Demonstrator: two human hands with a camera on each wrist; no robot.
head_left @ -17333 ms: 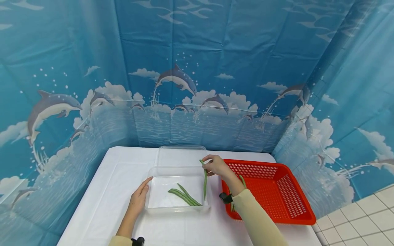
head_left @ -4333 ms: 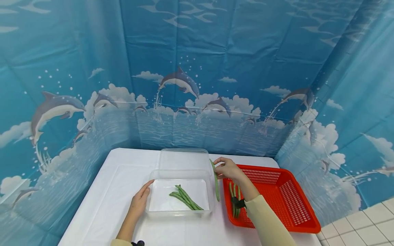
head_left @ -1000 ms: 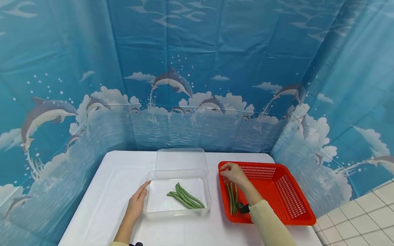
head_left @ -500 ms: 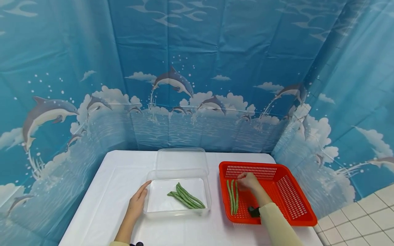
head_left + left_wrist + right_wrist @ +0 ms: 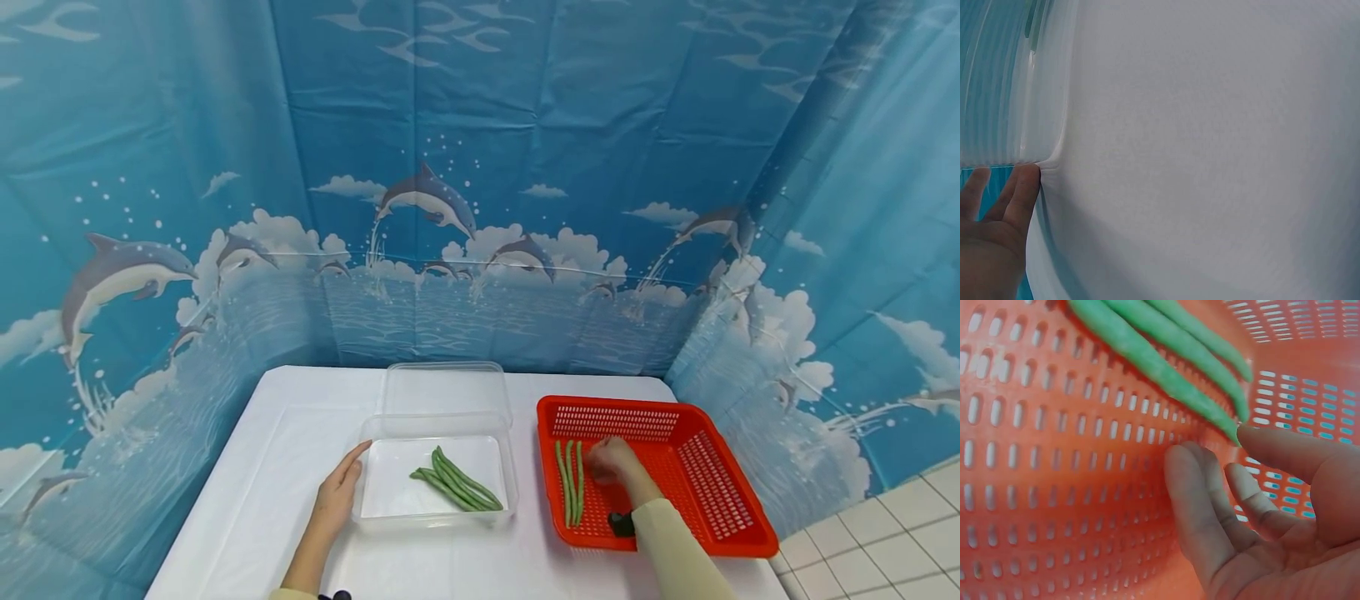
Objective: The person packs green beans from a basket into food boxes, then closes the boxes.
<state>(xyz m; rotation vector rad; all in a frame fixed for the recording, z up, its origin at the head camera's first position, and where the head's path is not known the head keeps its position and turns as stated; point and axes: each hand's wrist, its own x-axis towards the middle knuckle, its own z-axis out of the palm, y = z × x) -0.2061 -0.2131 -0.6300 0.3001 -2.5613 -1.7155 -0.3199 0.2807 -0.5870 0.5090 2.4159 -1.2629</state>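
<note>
My left hand [image 5: 335,493] rests at the left side of a clear plastic container [image 5: 367,510], its straight fingers [image 5: 1022,194] against the wall in the left wrist view. Inside the container several green beans [image 5: 457,482] lie in a slanting bunch toward the right. My right hand [image 5: 613,461] is down in the red perforated basket [image 5: 675,467], holding nothing. Thumb and fingers are spread apart in the right wrist view, the thumb tip by the end of the nearest of three green beans [image 5: 1160,369]. These beans lie side by side along the basket's left end.
A clear lid [image 5: 446,387] lies flat behind the container on the white-covered table [image 5: 285,467]. A blue dolphin-print curtain [image 5: 480,317] hangs around the back and sides. White tiles [image 5: 885,533] show at the lower right.
Earlier my right hand held a green bean between basket and container; the container's bunch has since grown. Within the last second that hand moved from the basket's left rim rightward and down inside.
</note>
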